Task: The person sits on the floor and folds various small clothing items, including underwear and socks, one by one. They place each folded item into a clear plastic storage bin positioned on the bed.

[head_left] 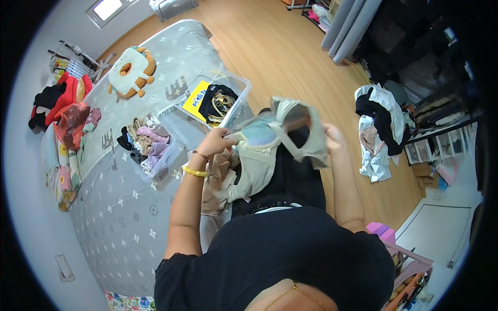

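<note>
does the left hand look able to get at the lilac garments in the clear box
Probably yes: the clear box is open-topped and near the left hand, and the lilac garments lie exposed. That hand holds the beige bra, though, so may need freeing first.

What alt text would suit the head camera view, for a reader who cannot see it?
A person's left hand and right hand hold up a pale beige bra between them. To the left, on a gray patterned bed cover, stand a clear bin of small garments and a clear box with a yellow item and black clothing.
</note>
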The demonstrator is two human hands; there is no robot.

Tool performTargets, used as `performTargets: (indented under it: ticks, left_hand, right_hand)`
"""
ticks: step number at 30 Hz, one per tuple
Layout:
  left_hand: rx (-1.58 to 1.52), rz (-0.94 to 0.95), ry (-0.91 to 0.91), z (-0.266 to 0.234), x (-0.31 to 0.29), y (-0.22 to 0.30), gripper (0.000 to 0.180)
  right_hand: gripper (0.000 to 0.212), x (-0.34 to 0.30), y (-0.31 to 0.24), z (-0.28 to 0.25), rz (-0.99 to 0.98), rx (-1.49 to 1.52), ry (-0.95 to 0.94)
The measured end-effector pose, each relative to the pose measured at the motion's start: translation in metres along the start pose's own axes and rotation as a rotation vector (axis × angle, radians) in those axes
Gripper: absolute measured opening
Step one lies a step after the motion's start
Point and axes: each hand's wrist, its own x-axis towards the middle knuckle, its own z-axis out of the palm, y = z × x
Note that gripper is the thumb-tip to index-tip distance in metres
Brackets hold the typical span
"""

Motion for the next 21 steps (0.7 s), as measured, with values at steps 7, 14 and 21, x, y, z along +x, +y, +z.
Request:
performTargets:
  ticks: [7,14,21]
  left_hand:
    - [0.566,0.174,0.611,0.053,-0.020,-0.038,0.042]
    - [0.673,0.456,0.716,0.073,-0.082,-0.038,0.026]
    - [0.072,-0.160,0.125,0.114,-0.117,-0.014,0.032]
  right_hand:
    - [0.041,-0.020,0.067,-0.031,-0.515,-0.891,0.831]
    - [0.059,-0.031,0.105,0.046,-0.877,-2.288,0.568]
    - [0.040,0.009,0.069,-0.024,-0.783,-2.017,0.680]
